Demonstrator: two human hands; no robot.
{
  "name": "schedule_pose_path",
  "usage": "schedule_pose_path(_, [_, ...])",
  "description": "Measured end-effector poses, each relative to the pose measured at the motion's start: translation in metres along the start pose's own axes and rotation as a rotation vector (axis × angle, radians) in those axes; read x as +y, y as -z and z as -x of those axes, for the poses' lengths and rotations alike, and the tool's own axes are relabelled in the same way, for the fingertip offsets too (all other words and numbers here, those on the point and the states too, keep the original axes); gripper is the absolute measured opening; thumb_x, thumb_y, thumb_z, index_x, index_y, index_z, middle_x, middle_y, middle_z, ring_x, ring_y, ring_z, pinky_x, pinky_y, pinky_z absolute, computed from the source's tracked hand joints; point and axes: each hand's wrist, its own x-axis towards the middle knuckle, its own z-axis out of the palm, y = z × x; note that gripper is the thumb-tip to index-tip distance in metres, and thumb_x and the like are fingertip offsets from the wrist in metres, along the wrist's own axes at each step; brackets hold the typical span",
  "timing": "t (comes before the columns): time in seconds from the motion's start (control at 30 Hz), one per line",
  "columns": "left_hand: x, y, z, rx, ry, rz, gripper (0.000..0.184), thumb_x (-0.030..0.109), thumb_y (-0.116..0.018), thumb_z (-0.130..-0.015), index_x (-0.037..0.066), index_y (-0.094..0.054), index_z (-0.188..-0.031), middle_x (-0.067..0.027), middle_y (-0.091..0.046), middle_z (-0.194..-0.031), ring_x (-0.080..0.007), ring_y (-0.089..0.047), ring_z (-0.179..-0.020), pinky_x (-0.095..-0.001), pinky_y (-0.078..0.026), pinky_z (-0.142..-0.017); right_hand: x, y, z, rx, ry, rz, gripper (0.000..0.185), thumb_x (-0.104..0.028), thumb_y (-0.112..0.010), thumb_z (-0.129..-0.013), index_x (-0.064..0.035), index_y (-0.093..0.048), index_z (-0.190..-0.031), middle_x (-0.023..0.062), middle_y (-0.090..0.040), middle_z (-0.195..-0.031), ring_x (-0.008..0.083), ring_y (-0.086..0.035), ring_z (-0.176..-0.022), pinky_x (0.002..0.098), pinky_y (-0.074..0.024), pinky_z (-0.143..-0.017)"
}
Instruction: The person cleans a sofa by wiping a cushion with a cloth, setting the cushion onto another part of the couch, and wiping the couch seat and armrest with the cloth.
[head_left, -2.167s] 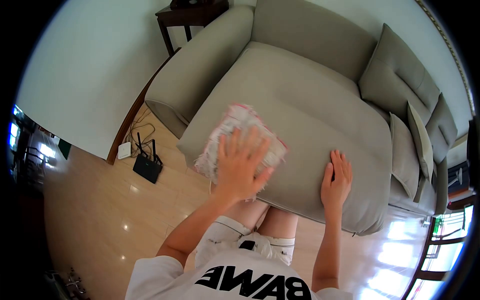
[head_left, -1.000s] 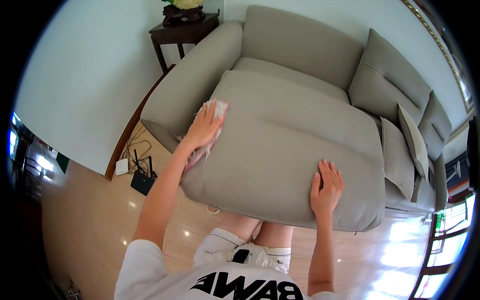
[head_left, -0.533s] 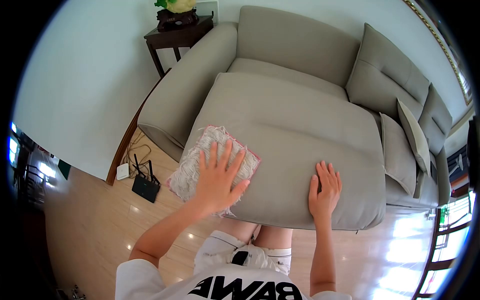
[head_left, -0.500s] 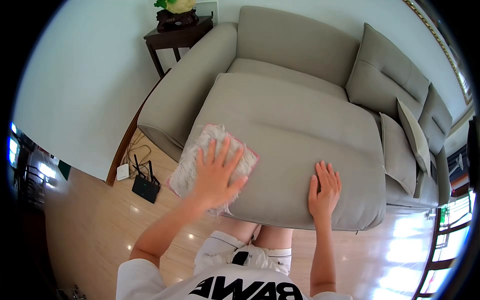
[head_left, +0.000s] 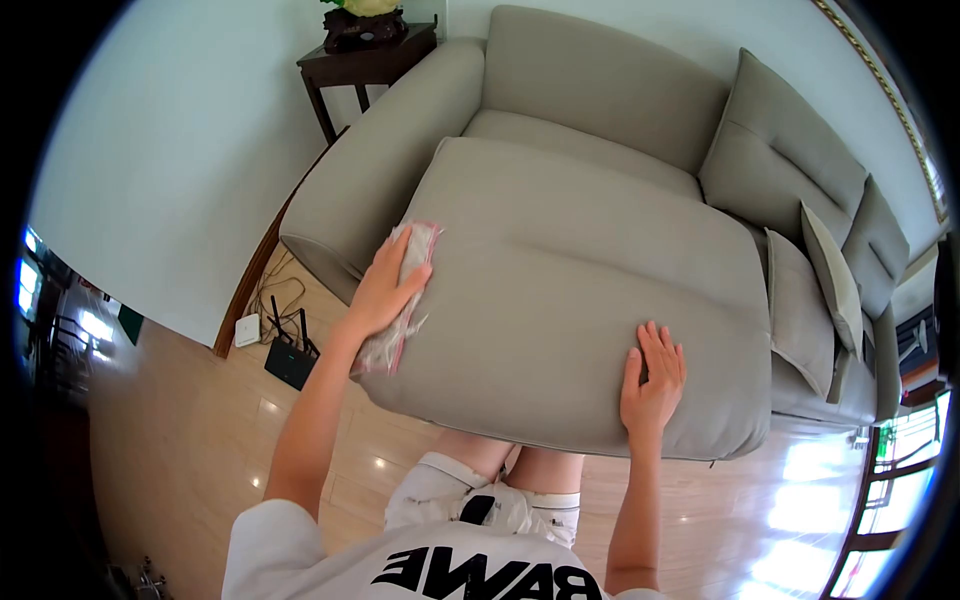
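My left hand presses a shaggy white cloth with pink edging against the left edge of the grey sofa seat. The cloth drapes over that edge, and its far side is hidden. The thumb lies on top of the cloth, while the other fingers stretch forward along it. Flat on the right front part of the seat rests my right hand, its thumb apart from the fingers and nothing in it.
The sofa's armrest stands at the left, and several cushions lean at the right. A dark side table holds an ornament. On the floor are a black router, a white box and cables.
My left hand and the cloth have moved left from the seat's top to its left edge, where the cloth now folds over. My right hand stays in place. The view has shifted slightly.
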Motion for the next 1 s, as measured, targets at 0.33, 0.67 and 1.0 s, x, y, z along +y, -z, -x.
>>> schedule_pose_path(0.33, [0.07,-0.017,0.123,0.117,0.005,-0.467,0.074,0.045,-0.048,-0.104,0.002,-0.027,-0.16,-0.0281,-0.023,-0.165,-0.0543,-0.024,-0.148,-0.0634,-0.019,-0.12,0.002,-0.003,-0.001,-0.011,0.001,0.034,0.032,-0.015,-0.059,-0.098,-0.0031,-0.072,-0.125,0.0125,-0.07,-0.133,0.0334,-0.058,-0.134,0.0493,-0.0343,-0.118])
schedule_pose_path(0.67, [0.042,-0.055,-0.081,0.086,-0.08,-0.534,0.06,0.043,-0.044,-0.105,0.012,-0.041,-0.157,-0.0235,-0.028,-0.166,-0.052,-0.023,-0.151,-0.0627,-0.017,-0.122,-0.008,-0.011,-0.005,0.013,0.009,0.085,0.032,-0.018,-0.06,-0.098,-0.0053,-0.072,-0.125,0.0122,-0.07,-0.133,0.0316,-0.058,-0.134,0.0481,-0.0344,-0.118])
schedule_pose_path(1.0, [0.196,-0.166,0.028,-0.014,-0.566,-0.33,0.06,0.037,-0.05,-0.103,0.001,-0.046,-0.151,-0.0282,-0.036,-0.159,-0.0538,-0.03,-0.147,-0.0643,-0.017,-0.121,0.007,-0.007,0.006,0.025,-0.009,-0.016,0.029,-0.015,-0.057,-0.1,-0.0034,-0.072,-0.121,0.0131,-0.07,-0.132,0.0324,-0.058,-0.134,0.0487,-0.0352,-0.117])
